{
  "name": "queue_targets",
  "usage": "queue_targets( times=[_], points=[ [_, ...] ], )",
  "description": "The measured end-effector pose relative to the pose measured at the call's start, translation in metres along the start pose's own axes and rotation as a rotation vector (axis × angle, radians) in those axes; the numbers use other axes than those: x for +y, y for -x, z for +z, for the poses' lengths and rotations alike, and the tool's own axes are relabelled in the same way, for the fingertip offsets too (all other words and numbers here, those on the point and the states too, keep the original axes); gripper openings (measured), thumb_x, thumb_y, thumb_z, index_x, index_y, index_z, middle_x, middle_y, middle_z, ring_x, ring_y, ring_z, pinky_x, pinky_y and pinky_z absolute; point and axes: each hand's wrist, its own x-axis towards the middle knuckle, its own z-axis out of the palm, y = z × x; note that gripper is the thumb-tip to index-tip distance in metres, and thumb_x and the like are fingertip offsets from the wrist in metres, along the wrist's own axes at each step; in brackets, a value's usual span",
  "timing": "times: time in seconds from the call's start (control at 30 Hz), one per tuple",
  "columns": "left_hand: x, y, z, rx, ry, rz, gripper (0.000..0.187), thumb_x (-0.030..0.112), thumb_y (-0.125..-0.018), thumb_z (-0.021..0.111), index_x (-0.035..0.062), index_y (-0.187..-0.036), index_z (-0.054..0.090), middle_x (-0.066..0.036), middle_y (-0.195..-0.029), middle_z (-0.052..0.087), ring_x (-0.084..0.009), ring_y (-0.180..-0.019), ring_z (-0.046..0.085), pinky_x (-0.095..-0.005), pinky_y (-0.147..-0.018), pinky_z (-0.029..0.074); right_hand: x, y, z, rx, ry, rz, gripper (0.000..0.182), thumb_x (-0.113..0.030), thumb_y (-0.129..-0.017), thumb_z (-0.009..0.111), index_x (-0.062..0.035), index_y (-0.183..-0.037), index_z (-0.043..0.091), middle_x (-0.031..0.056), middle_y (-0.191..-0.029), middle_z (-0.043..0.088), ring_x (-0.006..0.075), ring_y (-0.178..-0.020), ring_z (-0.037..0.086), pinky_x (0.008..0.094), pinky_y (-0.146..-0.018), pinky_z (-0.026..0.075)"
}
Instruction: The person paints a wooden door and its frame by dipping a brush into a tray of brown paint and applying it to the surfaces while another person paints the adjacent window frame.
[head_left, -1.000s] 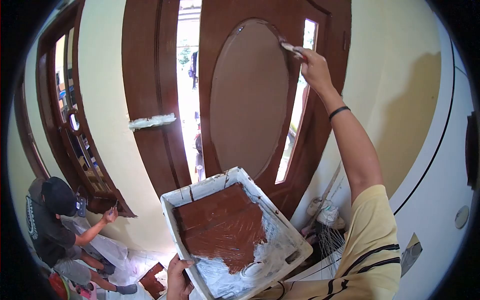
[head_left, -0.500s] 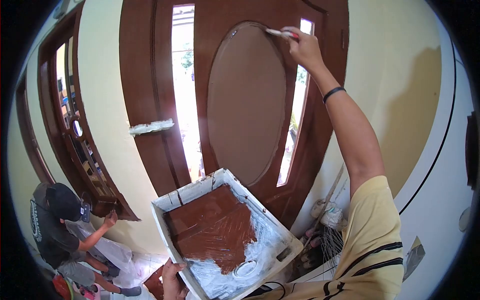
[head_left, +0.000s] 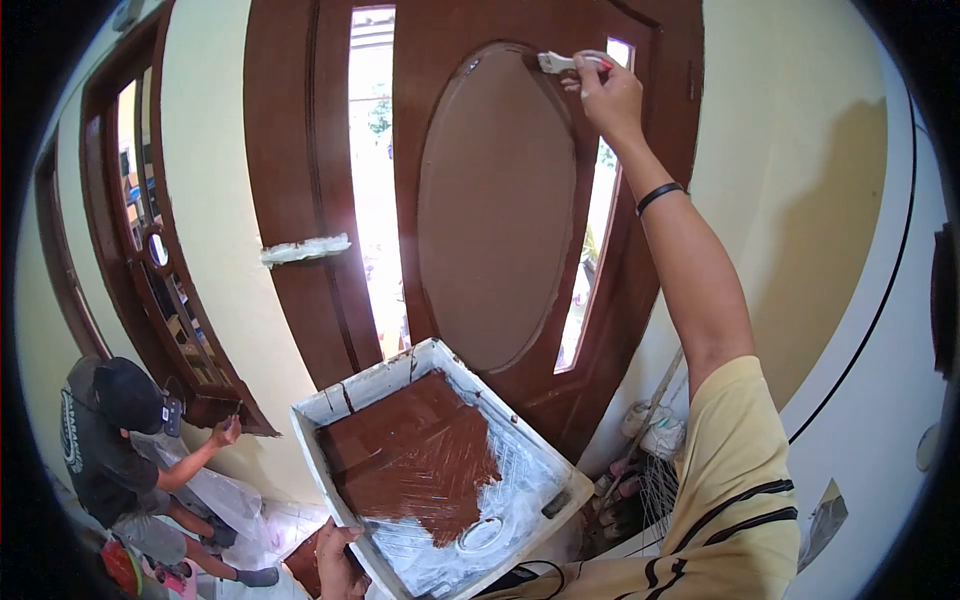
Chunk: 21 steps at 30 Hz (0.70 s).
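Note:
My right hand point(head_left: 608, 95) is raised at the top right of the door's oval panel, fingers wrapped round a paintbrush point(head_left: 556, 63). The bristles point left, right by the upper edge of the oval panel point(head_left: 497, 210), which is a lighter, duller brown than the glossy brown door point(head_left: 410, 40) around it. Low in the view, my left hand point(head_left: 338, 562) grips the near left edge of a white paint tray point(head_left: 565, 497). Brown paint point(head_left: 415, 450) covers much of the tray's bottom, with streaky white at its right side.
At lower left a person point(head_left: 115, 450) in a dark shirt and cap crouches by a brown window frame point(head_left: 190, 340). White tape point(head_left: 305, 250) covers the door handle area. Narrow glass strips flank the panel. A bag and wire-like things point(head_left: 655, 435) stand at the door's lower right.
The brush has turned in my right hand, so its flat side shows more, and shifted slightly right. The tray has moved a little left in view.

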Motion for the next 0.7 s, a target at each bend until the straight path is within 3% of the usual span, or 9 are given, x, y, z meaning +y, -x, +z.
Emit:
queue_targets(
  times=[0.1, 0.2, 0.3, 0.4, 0.5, 0.57, 0.7],
  points=[
    [-0.002, -0.003, -0.019, -0.045, -0.093, -0.044, 0.041, 0.026, -0.077, 0.065, 0.0025, -0.109, 0.056, -0.007, -0.093, 0.062, -0.0194, -0.09, 0.059, -0.0315, -0.082, 0.048, 0.016, 0.008, -0.009, 0.079, 0.061, 0.054, 0.025, -0.023, -0.091, 0.06, 0.0009, -0.097, 0.067, 0.0127, -0.077, 0.071, 0.0198, -0.069, 0.071, 0.0299, -0.067, 0.053],
    [-0.002, -0.001, -0.012, -0.003, -0.076, -0.017, 0.037, 0.024, -0.078, 0.064, 0.0023, -0.107, 0.057, -0.006, -0.089, 0.062, -0.0179, -0.085, 0.06, -0.0298, -0.078, 0.049, 0.013, 0.002, -0.002, 0.128, -0.056, 0.02, 0.026, -0.023, -0.09, 0.061, 0.0014, -0.097, 0.067, 0.0128, -0.075, 0.071, 0.0192, -0.07, 0.07, 0.0306, -0.068, 0.053],
    [0.0, 0.002, 0.0, -0.027, -0.029, 0.039, 0.054, 0.018, -0.066, 0.059, -0.0024, -0.116, 0.053, -0.01, -0.099, 0.059, -0.0223, -0.089, 0.057, -0.0339, -0.08, 0.047, 0.004, -0.008, 0.013, 0.087, -0.192, -0.014, 0.027, -0.023, -0.09, 0.061, 0.002, -0.097, 0.067, 0.0134, -0.075, 0.07, 0.0194, -0.07, 0.07, 0.0314, -0.068, 0.054],
    [-0.001, 0.003, -0.01, 0.024, -0.032, -0.01, 0.032, 0.023, -0.079, 0.063, 0.0034, -0.104, 0.058, -0.006, -0.089, 0.063, -0.0175, -0.082, 0.06, -0.0294, -0.074, 0.049, 0.016, -0.003, 0.011, 0.09, -0.028, 0.001, 0.029, -0.024, -0.09, 0.06, 0.0029, -0.097, 0.066, 0.0143, -0.074, 0.07, 0.021, -0.07, 0.07, 0.0327, -0.067, 0.053],
    [0.0, 0.002, 0.001, 0.042, -0.01, 0.013, 0.053, 0.018, -0.066, 0.059, -0.0025, -0.114, 0.054, -0.01, -0.098, 0.059, -0.0225, -0.088, 0.057, -0.0336, -0.081, 0.047, 0.043, 0.026, -0.007, 0.077, 0.098, 0.041, 0.032, -0.027, -0.089, 0.059, 0.0038, -0.093, 0.067, 0.016, -0.071, 0.068, 0.0253, -0.066, 0.069, 0.0351, -0.065, 0.052],
    [0.0, 0.002, -0.001, 0.019, -0.019, 0.007, 0.052, 0.018, -0.066, 0.059, -0.0023, -0.113, 0.055, -0.009, -0.096, 0.06, -0.0223, -0.087, 0.057, -0.0333, -0.08, 0.047, 0.06, 0.048, -0.024, 0.041, 0.252, 0.034, 0.033, -0.028, -0.089, 0.06, 0.0037, -0.09, 0.068, 0.0163, -0.07, 0.068, 0.0264, -0.065, 0.069, 0.0353, -0.065, 0.052],
    [-0.006, -0.007, -0.018, 0.007, -0.055, 0.02, 0.049, 0.018, -0.067, 0.059, -0.0021, -0.111, 0.056, -0.009, -0.093, 0.06, -0.0214, -0.084, 0.057, -0.0325, -0.079, 0.046, 0.028, 0.066, -0.043, 0.043, 0.276, 0.098, 0.03, -0.025, -0.088, 0.06, 0.0036, -0.087, 0.068, 0.0181, -0.07, 0.067, 0.0269, -0.065, 0.069, 0.0347, -0.065, 0.052]
  ],
)
